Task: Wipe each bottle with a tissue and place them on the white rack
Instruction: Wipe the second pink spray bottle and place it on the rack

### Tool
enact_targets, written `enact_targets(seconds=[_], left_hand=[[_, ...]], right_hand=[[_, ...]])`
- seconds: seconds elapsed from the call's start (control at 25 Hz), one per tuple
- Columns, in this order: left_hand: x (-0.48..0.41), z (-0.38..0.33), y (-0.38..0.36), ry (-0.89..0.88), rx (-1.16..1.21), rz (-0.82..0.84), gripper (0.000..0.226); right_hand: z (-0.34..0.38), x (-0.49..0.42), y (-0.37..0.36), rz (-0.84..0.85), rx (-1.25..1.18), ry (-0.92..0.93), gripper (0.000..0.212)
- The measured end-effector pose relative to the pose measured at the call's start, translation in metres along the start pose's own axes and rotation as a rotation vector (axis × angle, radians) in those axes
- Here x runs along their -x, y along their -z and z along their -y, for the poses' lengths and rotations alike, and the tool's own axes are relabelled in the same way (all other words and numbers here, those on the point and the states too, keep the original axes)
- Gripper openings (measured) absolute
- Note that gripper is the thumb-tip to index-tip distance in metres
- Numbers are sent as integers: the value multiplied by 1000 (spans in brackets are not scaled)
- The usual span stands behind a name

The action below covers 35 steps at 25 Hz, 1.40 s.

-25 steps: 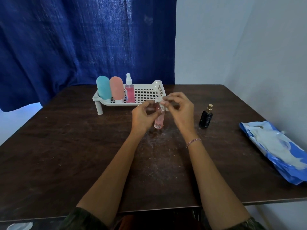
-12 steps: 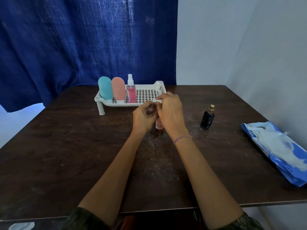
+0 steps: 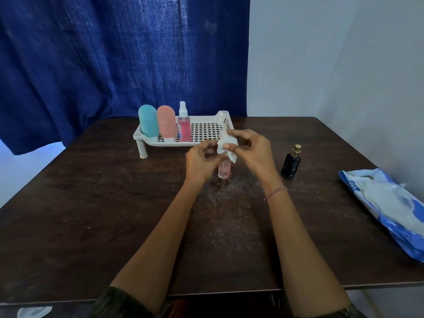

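Over the table's middle, my left hand (image 3: 202, 162) grips a small pink spray bottle (image 3: 224, 171) held upright; only its lower half shows below my fingers. My right hand (image 3: 254, 152) pinches a crumpled white tissue (image 3: 226, 145) against the bottle's top. Behind them stands the white rack (image 3: 206, 130), holding a blue bottle (image 3: 148, 123), a peach bottle (image 3: 166, 122) and a pink spray bottle (image 3: 184, 125) in a row at its left end. A small black bottle with a gold cap (image 3: 291, 165) stands on the table to the right of my hands.
A blue and white tissue pack (image 3: 390, 207) lies at the table's right edge. The dark wooden table (image 3: 91, 214) carries pale dust specks in front of my hands. A blue curtain hangs behind the rack; a white wall runs along the right.
My right hand has swung back to the right off the bottle's front, so the tissue and the bottle's lower half show again. The left hand keeps its hold.
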<state>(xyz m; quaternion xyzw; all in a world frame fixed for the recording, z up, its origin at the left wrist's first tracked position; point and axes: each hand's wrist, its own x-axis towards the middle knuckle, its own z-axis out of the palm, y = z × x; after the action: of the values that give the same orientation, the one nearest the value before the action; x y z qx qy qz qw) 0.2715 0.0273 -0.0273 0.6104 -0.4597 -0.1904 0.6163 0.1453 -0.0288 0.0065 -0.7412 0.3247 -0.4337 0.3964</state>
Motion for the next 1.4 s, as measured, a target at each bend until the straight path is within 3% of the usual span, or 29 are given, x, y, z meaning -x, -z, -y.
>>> enact_targets(seconds=[0.2,0.32,0.44,0.6,0.68,0.76,0.92,1.16,1.4], left_hand=[[2,-2,-2,-45,14,17,29],[4,-4,-3,-49,15,21,30],[2,-4,-2,-17,33,23,29],[0,0,0,-16,67,40,30],[0,1,-1,-16,79,45,30],[0,3,-4,-38,73,60,30],[4,3,-10,-95,26,64,31],[0,5,-4,-55,7,19,40],[6,-1,-7,-143,-96,-51,52]], right_hand=[[19,-1,-16,-194,431,103,26],[27,-6,-22,-183,627,47,27],[28,-15,-21,-92,484,-73,22],[22,-16,-5,70,-214,-383,15],[18,-16,2,136,-349,-422,12],[17,-16,3,117,-284,-416,16],[11,-19,-2,-89,-127,-392,34],[4,-13,0,127,-299,-300,23],[6,0,-17,-182,247,-116,37]])
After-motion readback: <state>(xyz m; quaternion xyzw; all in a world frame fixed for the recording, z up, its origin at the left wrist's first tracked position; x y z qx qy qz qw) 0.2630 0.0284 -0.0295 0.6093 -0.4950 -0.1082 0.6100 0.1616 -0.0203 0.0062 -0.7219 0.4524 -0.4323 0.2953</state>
